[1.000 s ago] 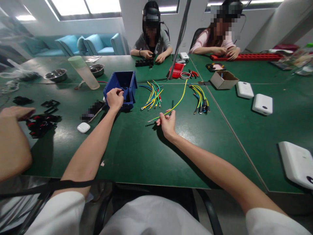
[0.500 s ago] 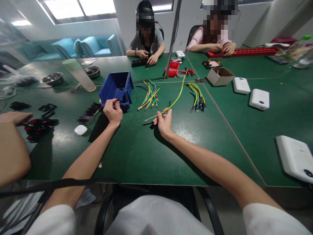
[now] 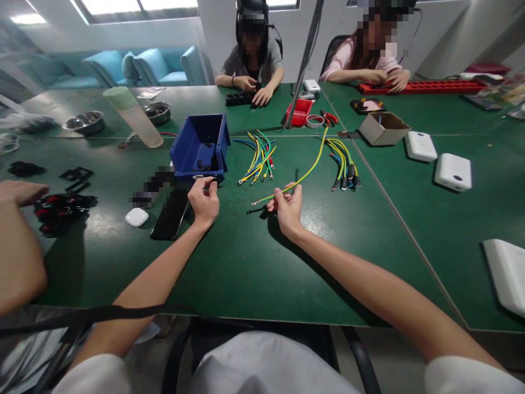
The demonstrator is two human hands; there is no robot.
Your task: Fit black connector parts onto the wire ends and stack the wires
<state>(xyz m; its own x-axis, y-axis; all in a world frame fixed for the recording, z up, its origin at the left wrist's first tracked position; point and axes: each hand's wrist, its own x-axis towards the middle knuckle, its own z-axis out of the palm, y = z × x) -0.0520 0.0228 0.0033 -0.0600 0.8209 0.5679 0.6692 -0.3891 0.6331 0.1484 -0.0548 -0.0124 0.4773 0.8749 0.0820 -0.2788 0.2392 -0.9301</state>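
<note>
My right hand (image 3: 289,210) grips a yellow-green wire (image 3: 310,171) near its left end, where a metal ring terminal sticks out past the fingers. The wire's far end curves up and away to the right. Just in front of the blue bin (image 3: 177,169) is my left hand (image 3: 204,202), thumb and fingers pinched together; what they hold, if anything, is too small to make out. Small black pieces (image 3: 204,166) lie inside the bin. Between the bin and the wire rests a bundle of coloured wires (image 3: 258,158) with ring terminals. Wires with black-sleeved ends (image 3: 348,169) form another bundle to the right.
A phone (image 3: 168,219) and a white case (image 3: 136,217) lie left of my left hand. Further left, another person's arm (image 3: 18,241) reaches toward black parts (image 3: 59,210). A metal pole (image 3: 301,68) rises behind the wires, near a red bin (image 3: 301,112) and a cardboard box (image 3: 383,131).
My left hand has come out of the blue bin's front, toward me and slightly right, still pinched. My right hand keeps its grip on the wire. The view has shifted a little.
</note>
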